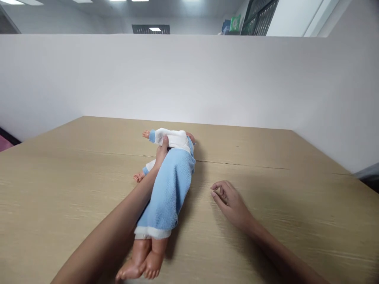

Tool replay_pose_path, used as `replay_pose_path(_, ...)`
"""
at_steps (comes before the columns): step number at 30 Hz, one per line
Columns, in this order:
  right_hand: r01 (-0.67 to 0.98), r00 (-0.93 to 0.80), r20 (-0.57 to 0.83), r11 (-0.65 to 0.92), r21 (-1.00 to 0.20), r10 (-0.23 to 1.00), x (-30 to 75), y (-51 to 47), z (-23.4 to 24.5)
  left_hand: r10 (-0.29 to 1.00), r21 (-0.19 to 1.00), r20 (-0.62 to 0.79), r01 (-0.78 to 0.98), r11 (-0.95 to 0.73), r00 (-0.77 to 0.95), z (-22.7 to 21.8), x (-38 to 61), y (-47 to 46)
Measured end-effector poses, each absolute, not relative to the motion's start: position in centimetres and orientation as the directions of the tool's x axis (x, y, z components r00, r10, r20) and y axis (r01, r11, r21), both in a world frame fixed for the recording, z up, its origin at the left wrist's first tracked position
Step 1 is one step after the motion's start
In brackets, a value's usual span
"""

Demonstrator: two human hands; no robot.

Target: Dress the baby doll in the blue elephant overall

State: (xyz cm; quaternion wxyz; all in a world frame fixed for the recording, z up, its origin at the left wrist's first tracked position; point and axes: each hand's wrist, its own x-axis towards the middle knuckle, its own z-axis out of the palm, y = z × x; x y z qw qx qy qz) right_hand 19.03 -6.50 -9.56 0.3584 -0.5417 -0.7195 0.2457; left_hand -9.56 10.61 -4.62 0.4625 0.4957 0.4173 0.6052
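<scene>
The doll (171,189) is on or just above the surface (266,150). The left hand (162,153) grips its upper body, most fingers hidden; the right hand (231,203), apart beside the doll, has loosely curled, empty fingers. This looks like positioning, calling next for a steady hold.

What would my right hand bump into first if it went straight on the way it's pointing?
Probably the baby doll, near the waist of its blue fleece garment; your right hand might pass above, since depth is unclear.
</scene>
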Motion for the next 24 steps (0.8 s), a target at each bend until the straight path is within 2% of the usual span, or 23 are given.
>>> replay_pose_path(4,0.590,-0.156,0.273,0.312,-0.744,0.949,18.9,-6.5,-9.2,0.970,0.959,0.179,-0.190,-0.209,-0.162,-3.6,-7.5,9.6)
replay_pose_path(9,0.496,-0.111,0.246,0.268,-0.826,0.963,18.9,-6.1,-10.0,0.952,0.945,0.304,-0.108,-0.307,-0.043,-3.2,-5.1,8.9)
replay_pose_path(12,0.294,-0.056,0.169,0.178,-0.939,0.984,19.4,-5.3,-10.5,0.929,0.927,0.370,0.061,-0.371,0.025,-3.7,-3.3,9.0)
replay_pose_path(15,-0.062,-0.024,0.018,0.016,-0.998,1.000,20.5,-3.9,-10.6,0.864,0.835,0.476,0.226,-0.502,0.161,-4.3,-1.1,9.0)
replay_pose_path(17,-0.244,-0.034,-0.096,-0.101,-0.965,0.995,21.6,-2.9,-10.4,0.798,0.748,0.527,0.287,-0.598,0.292,-4.6,0.3,8.7)
replay_pose_path(19,-0.345,-0.067,-0.171,-0.183,-0.920,0.983,22.8,-2.0,-10.1,0.745,0.661,0.524,0.354,-0.661,0.413,-4.7,1.4,8.2)
replay_pose_path(22,-0.490,-0.164,-0.241,-0.291,-0.822,0.957,24.7,-1.3,-9.7,0.658,0.523,0.490,0.411,-0.747,0.572,-4.1,2.1,6.9)
replay_pose_path(24,-0.563,-0.189,-0.251,-0.314,-0.765,0.949,25.6,-1.3,-9.5,0.612,0.470,0.507,0.400,-0.787,0.607,-3.3,1.6,6.0)
